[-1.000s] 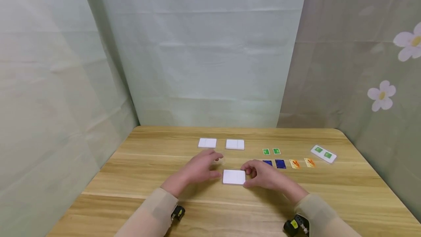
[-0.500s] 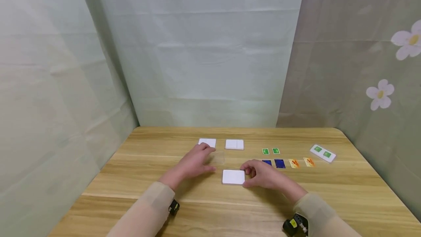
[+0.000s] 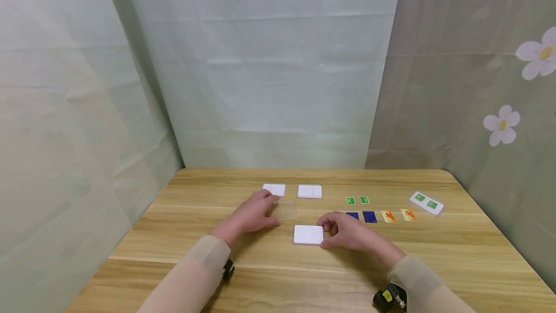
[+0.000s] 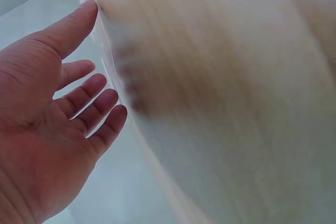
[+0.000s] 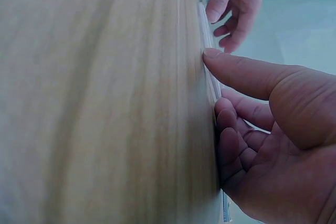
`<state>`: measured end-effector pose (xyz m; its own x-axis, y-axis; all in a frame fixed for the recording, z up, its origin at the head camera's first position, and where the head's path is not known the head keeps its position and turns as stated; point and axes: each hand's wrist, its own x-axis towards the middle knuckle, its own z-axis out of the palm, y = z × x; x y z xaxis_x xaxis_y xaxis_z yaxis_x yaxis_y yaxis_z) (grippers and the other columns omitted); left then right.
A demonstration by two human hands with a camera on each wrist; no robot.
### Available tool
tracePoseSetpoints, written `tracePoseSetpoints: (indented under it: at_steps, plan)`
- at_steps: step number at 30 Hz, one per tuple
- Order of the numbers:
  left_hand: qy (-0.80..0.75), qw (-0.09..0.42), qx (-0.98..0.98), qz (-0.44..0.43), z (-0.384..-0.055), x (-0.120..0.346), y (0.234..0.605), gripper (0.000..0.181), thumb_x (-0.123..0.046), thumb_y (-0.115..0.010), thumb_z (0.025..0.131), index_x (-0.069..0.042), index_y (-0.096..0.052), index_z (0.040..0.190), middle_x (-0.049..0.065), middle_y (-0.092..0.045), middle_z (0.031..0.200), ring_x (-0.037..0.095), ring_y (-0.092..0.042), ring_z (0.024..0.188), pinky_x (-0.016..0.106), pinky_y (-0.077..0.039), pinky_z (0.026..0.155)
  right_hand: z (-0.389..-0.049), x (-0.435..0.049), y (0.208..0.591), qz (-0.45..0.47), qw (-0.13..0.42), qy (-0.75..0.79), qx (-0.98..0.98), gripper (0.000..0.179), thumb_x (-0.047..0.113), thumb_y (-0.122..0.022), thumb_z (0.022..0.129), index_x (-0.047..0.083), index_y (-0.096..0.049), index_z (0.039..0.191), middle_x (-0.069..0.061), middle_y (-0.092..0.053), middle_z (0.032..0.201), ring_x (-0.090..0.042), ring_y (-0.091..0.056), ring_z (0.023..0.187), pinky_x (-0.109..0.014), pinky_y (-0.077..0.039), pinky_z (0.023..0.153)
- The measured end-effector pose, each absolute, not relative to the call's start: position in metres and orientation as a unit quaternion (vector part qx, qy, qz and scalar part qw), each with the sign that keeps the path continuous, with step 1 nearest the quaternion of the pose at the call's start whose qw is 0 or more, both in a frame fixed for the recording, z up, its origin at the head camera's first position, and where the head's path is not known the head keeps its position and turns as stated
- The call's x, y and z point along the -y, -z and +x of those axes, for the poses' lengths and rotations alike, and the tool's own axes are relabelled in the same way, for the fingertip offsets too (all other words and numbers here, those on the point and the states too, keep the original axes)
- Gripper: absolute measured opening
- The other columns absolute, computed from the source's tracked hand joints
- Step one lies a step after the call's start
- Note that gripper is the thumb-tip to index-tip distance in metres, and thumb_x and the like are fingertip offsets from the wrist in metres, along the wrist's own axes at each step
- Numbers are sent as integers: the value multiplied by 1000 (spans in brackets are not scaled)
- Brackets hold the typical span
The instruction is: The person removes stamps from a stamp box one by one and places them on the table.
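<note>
Head view: the right hand (image 3: 345, 231) pinches a white card (image 3: 308, 234) by its right end on the desk (image 3: 304, 281), partly hiding a blue tile (image 3: 354, 215). The left hand (image 3: 252, 214), thumb and fingers apart, covers the left edge of a faint clear sheet (image 3: 286, 209); whether they touch is unclear.

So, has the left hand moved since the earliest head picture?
Yes. In the head view, the left hand has shifted leftward, away from the front white card, so more of the clear sheet shows.
</note>
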<state>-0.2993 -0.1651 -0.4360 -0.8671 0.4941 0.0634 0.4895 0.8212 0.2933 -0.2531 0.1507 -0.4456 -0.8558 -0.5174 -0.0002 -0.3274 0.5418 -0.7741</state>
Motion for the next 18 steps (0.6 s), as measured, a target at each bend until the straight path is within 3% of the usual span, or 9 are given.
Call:
tracePoseSetpoints:
  at_steps: [18]
  plan:
    - [-148, 20, -960, 239, -307, 169, 442, 66, -36, -88, 97, -1, -66, 148, 15, -64, 135, 31, -58, 123, 48, -50, 111, -254, -151, 447, -245, 113, 407, -873, 37, 9, -97, 85, 7, -73, 113, -3, -61, 99, -21, -52, 88, -28, -44, 73]
